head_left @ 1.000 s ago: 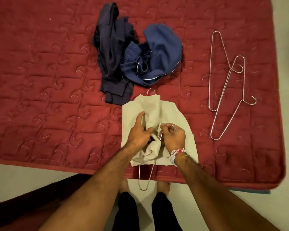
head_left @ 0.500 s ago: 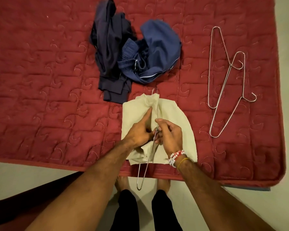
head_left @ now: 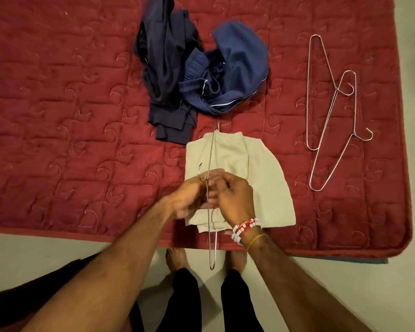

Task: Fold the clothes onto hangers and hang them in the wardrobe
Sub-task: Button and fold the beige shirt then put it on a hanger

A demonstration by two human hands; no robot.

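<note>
Together the left hand (head_left: 188, 196) and right hand (head_left: 236, 200) pinch a thin wire hanger (head_left: 211, 150) over folded beige cloth (head_left: 261, 178).

On a red quilted bed cover (head_left: 58, 116) lies a folded beige cloth (head_left: 261, 183) near the front edge. Over it, the left hand (head_left: 189, 197) and right hand (head_left: 235, 200) both grip a wire hanger (head_left: 210, 159), which stands on edge and reaches past the bed edge. A beaded bracelet (head_left: 243, 227) circles the right wrist. Just behind the cloth sits a heap of dark blue clothes (head_left: 168, 68). 2 spare hangers (head_left: 336, 89) lie crossed, well apart to the right.
</note>
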